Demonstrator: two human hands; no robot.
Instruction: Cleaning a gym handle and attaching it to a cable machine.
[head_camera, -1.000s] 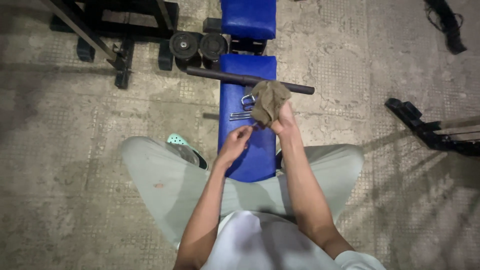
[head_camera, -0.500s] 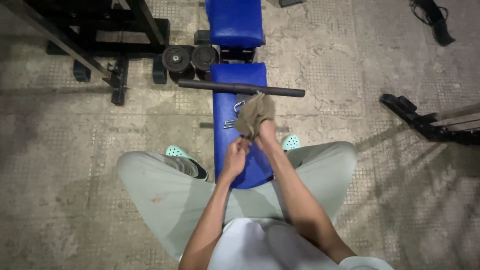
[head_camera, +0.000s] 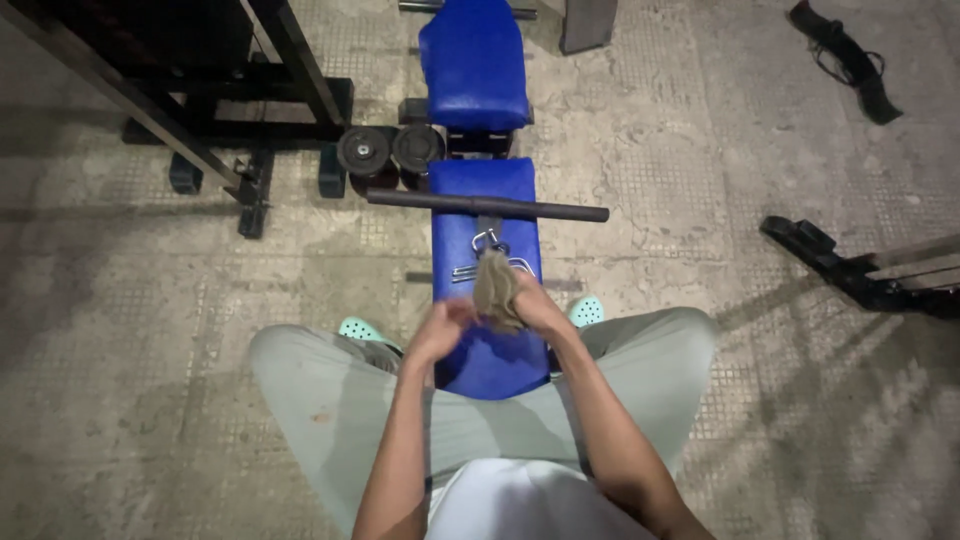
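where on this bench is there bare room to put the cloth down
Bare blue pad lies between the hands and the black bar, left of the metal clips. The upper bench pad is bare too. It is crowded where both hands bunch the cloth.

Across the blue padded bench (head_camera: 478, 60) in front of me lies a black bar (head_camera: 560, 210). Two black weight plates (head_camera: 390, 150) rest beside a black steel rack (head_camera: 200, 110). My mint clogs (head_camera: 587, 310) stand on the patterned concrete floor (head_camera: 700, 150).

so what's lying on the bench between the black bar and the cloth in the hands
In the head view, a small cluster of shiny metal clips lies on the blue bench, between the black bar and the brown cloth.
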